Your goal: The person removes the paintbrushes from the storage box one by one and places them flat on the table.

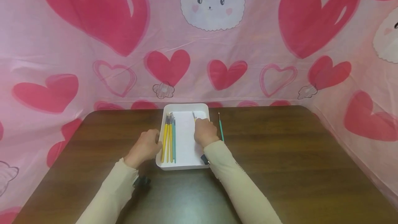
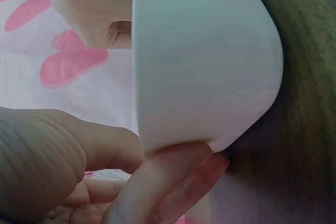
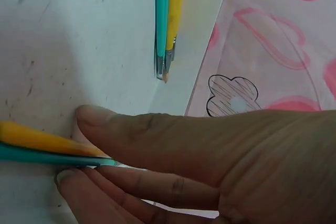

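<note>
A white tray lies on the brown table, with several yellow and teal paintbrushes side by side along its left part. My left hand grips the tray's left side, its fingertips against the outer wall and the thumb at the rim. Over the right part of the tray, my right hand holds a yellow paintbrush and a teal paintbrush near their bristle ends, thumb on one side and fingers on the other. Their lower lengths are hidden by the hand in the head view.
Just right of the tray, a teal paintbrush lies on the table. A pink cloth with hearts hangs behind the table's far edge and along both sides. Dark specks mark the tray floor.
</note>
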### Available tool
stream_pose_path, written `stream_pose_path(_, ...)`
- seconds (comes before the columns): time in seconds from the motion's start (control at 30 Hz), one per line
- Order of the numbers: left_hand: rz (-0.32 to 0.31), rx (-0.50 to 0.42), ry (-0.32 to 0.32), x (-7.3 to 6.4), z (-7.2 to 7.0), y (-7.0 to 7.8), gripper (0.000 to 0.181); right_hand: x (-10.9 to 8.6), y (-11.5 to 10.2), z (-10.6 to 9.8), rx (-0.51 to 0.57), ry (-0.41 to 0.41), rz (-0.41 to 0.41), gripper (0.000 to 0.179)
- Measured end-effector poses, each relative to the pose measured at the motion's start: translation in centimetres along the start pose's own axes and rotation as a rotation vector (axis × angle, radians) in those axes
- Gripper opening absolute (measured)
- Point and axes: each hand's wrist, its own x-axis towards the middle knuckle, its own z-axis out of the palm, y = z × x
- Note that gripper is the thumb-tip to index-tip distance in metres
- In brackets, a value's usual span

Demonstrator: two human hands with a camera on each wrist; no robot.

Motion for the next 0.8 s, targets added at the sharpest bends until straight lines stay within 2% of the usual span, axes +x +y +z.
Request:
stream_pose_path(0.17, -0.001, -0.002, -0.002, 0.05, 0.02, 0.17, 0.043, 0.12, -0.05, 0.22, 0.005, -0.003, 0.014, 0.016)
stream_pose_path(0.5, -0.009, -0.009, -0.010, 0.08, -0.01, 0.02, 0.042, 0.41, -0.12, 0.18, -0.026, -0.095, 0.016, 0.021)
stream_pose_path(0.67, -0.010, -0.003, -0.009, 0.04, -0.03, 0.00, 0.042, 0.38, 0.13, 0.08, 0.019, -0.167, 0.009, 0.017)
stream_pose_path(0.8, -0.007, 0.001, -0.005, 0.02, -0.03, 0.03, 0.042, 0.23, 0.46, -0.35, 0.101, -0.208, 0.029, 0.013)
